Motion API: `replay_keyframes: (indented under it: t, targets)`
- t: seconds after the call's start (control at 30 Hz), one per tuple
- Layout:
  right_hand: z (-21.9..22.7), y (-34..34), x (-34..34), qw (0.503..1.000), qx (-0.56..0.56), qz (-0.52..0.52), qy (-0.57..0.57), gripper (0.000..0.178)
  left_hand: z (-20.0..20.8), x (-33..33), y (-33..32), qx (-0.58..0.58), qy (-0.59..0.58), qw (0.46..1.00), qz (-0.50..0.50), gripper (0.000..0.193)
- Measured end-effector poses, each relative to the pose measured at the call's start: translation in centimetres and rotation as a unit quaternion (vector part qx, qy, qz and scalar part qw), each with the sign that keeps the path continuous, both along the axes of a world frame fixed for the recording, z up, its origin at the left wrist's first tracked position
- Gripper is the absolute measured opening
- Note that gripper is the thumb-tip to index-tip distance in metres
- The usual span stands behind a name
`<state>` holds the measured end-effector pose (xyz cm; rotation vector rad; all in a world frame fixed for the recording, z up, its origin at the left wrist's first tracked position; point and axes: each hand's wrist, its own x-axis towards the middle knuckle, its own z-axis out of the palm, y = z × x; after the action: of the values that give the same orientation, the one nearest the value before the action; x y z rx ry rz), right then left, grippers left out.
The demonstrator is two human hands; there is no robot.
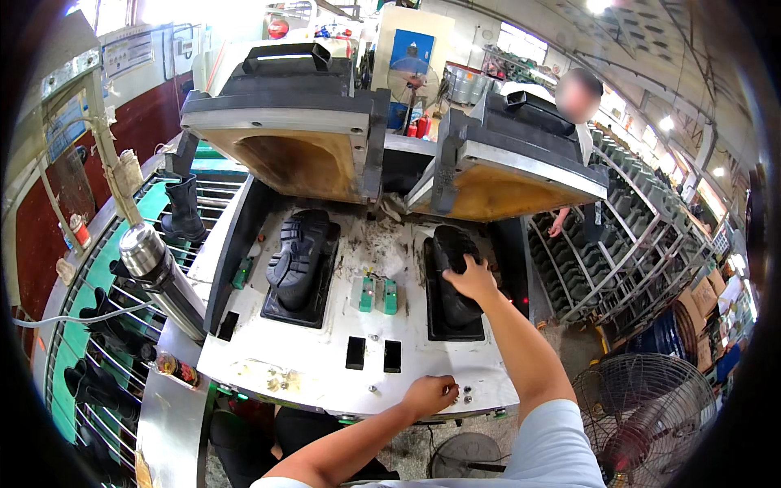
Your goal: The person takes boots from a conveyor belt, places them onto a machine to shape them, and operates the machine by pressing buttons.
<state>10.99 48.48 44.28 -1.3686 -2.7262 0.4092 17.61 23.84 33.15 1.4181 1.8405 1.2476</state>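
Note:
Sole up, a black boot [452, 244] rests on the right black base [455, 332] of a white machine table [325, 346]. My right hand [473, 281] is on this boot, thumb toward its left side and fingers bent over the sole. By the table's front edge, my left hand [431, 397] is closed with curled fingers, beside small metal knobs [467, 394]; whatever lies under the fingers is hidden. Another black boot [298, 256] sits sole up on the left base, with neither hand near it. Two green switches [367, 294] stand between the bases.
Two heavy hinged lids [281, 122] [521, 154] are tilted up behind the boots. At left are a steel thermos [163, 281] and a roller conveyor with black boots [102, 389]. A person [579, 98] stands behind the right lid, near a shoe rack [626, 236]. A fan [643, 415] is at lower right.

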Motion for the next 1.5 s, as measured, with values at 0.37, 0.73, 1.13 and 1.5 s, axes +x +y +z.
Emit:
replay_keyframes:
  t: [0.37, 0.73, 1.13, 1.5]
  targets:
    - [2.2, -3.5, 1.9, 0.999, 0.012, 0.003, 0.039, 0.082, -1.0, 0.2, 0.1, 0.030, 0.022, 0.999, 0.016, 0.021]
    - [1.6, -3.0, 3.3, 1.000, -0.007, 0.021, 0.007, 0.075, -0.8, 0.7, -0.4, 0.060, -0.003, 0.998, 0.027, 0.020]
    - [-15.0, -14.3, 28.9, 0.745, -0.054, -0.207, 0.632, 0.016, -6.4, 2.8, -17.2, -0.159, -0.107, 0.982, 0.007, 0.031]
    - [-26.7, -16.6, 36.4, 0.615, -0.614, -0.276, 0.411, 0.030, -9.8, 1.3, -17.2, -0.069, -0.140, 0.985, 0.069, 0.025]
